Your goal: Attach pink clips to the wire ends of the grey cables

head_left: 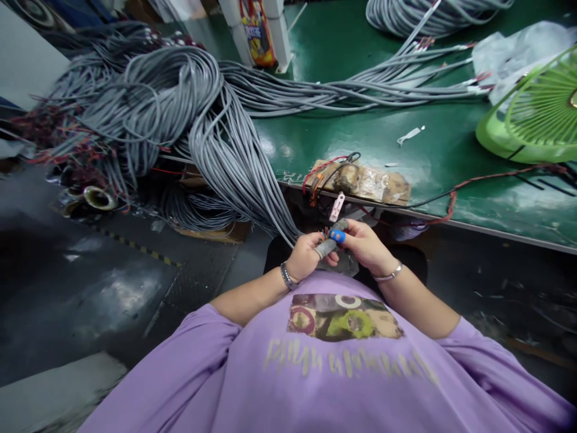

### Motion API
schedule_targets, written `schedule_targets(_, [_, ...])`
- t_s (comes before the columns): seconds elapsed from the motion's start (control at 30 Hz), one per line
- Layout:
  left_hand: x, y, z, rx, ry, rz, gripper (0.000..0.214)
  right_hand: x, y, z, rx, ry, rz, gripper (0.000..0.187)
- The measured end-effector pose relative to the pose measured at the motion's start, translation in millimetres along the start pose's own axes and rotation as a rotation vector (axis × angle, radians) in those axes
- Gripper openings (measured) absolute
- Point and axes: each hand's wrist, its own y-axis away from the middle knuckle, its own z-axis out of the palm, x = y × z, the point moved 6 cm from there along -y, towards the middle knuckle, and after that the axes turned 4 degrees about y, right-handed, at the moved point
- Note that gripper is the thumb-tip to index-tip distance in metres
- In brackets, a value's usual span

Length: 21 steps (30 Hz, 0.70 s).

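My hands are close together in front of my purple top, and the end of a bundle of grey cables is between them. My left hand is closed around the grey cables where they come in from 11 o'clock. My right hand, with a blue wrap on the thumb, has its fingers curled in beside thin orange and red wire ends; I cannot tell whether they pinch them. From my hands, the bundle climbs over the edge of the green worktop and spreads into a heap of loops at 10 o'clock, with more grey lengths lying across toward 1 o'clock. A small pink tag stands just ahead at 12 o'clock, and a tape-covered cardboard piece lies near at 2 o'clock, at the worktop's edge. Farther out at 2 o'clock I see a lime-green fan, with a clear plastic bag behind it. A coil of grey cable sits at 1 o'clock, and a brightly printed bag hangs against a white post at 11 o'clock. At 9 o'clock, black-and-yellow tape crosses the floor.
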Motion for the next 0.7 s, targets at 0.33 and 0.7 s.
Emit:
schedule_targets(0.33, [0.7, 2.6, -4.0, 0.111, 0.071, 0.049, 0.039, 3.9, -1.5, -1.1, -0.012, -0.12, 0.051, 0.036])
schedule_targets(0.7, [-1.3, 3.3, -5.3, 0.118, 0.072, 0.056, 0.036, 7.5, -1.5, 2.4, 0.022, -0.145, 0.03, 0.029])
